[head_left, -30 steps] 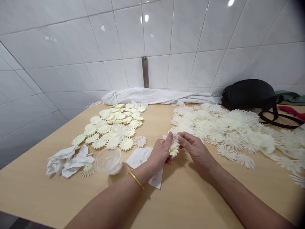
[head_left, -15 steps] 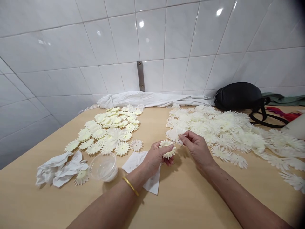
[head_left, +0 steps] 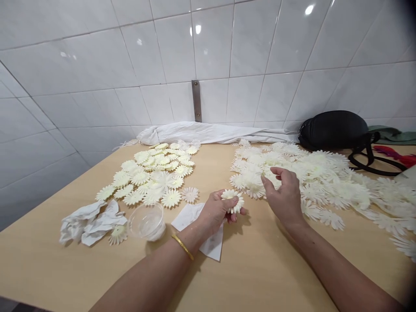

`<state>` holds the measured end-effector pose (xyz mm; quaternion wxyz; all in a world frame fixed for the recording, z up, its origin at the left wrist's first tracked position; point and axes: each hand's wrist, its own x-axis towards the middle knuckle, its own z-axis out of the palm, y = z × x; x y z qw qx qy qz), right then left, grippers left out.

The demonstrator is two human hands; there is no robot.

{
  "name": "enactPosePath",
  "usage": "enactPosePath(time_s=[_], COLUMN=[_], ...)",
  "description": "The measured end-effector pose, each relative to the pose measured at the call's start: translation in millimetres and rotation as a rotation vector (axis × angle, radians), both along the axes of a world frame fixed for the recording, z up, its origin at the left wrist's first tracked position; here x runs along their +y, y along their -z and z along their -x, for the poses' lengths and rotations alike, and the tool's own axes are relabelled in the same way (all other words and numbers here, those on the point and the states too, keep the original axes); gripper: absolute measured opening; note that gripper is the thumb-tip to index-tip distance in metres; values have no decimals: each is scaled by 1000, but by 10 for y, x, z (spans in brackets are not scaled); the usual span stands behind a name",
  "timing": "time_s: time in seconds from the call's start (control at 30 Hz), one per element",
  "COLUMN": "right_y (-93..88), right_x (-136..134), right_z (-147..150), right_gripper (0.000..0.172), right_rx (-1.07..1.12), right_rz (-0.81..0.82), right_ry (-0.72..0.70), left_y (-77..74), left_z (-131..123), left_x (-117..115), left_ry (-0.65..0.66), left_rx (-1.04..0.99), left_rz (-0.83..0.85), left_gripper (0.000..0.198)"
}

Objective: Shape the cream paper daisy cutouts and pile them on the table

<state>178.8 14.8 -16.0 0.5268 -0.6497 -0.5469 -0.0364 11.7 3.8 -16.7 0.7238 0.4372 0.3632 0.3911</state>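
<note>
A cream daisy-shaped flower cutout [head_left: 232, 201] is pinched in my left hand [head_left: 214, 212], thumb on top and fingers beneath. Whether it is one layer or several stacked I cannot tell. My right hand [head_left: 286, 197] hovers by the near left side of a wide heap of pale flower cutouts [head_left: 312, 171], thumb and fingers apart with nothing between them. Under my left wrist lies a white paper sheet [head_left: 212, 248]. To its left stands a clear plastic cup [head_left: 147, 223] with something whitish in it, which I cannot make out.
Yellowish flower cutouts [head_left: 156, 167] lie in a second pile at the left. Crumpled white paper [head_left: 92, 223] rests beside a single flower [head_left: 118, 234]. Behind are a rolled white cloth [head_left: 208, 133], a black bag [head_left: 333, 130] with a strap, and a tiled wall [head_left: 162, 52].
My right hand has let go of a pale flower at the heap's edge, opened and moved up and right. My left hand still holds its flower. The view has shifted slightly.
</note>
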Motion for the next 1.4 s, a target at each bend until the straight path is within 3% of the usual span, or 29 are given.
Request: enactPosePath(time_s=[0.07, 0.13, 0.27, 0.4, 0.5, 0.7, 0.87, 1.03, 1.1, 1.2, 1.4], right_y=[-57, -114, -147, -95, -63, 17, 34, -57, -96, -141, -171], right_x=[-62, -136, -229, -247, -240, -168, -129, -65, -54, -82, -191], right_z=[54, 128, 257, 314, 317, 275, 259, 185, 168, 179, 261], right_gripper=[17, 19, 27, 27, 26, 25, 26, 29, 30, 33, 24], right_rx=[17, 108, 293, 429, 528, 597, 710, 1009, 1130, 1203, 1082], right_rz=[-28, 19, 255, 398, 391, 310, 252, 79, 97, 213, 422], right_ry=[-92, -274, -649, -828, -838, -650, -572, -412, -459, -637, -861], left_y=[0, 10, 33, 28, 20, 27, 49, 58, 55, 52, 37], left_z=[-3, -4, -14, -42, -50, -19, -16, -18, -19, -19, -32], left_x=[2, 7, 8, -23, -44, -23, -3, 8, 13, 19, 2], left_ry=[-5, -5, 1, -19, -30, 38, 22, -31, -45, -50, -104], left_rx=[7, 9, 34, 96, 118, 31, -19, -59, -75, -76, -37], left_rz=[-9, -38, -63, -100, -147, -131, -94, -50, -40, -43, -39], left_gripper=[31, 31, 33, 32, 31, 33, 35, 32, 31, 28, 25])
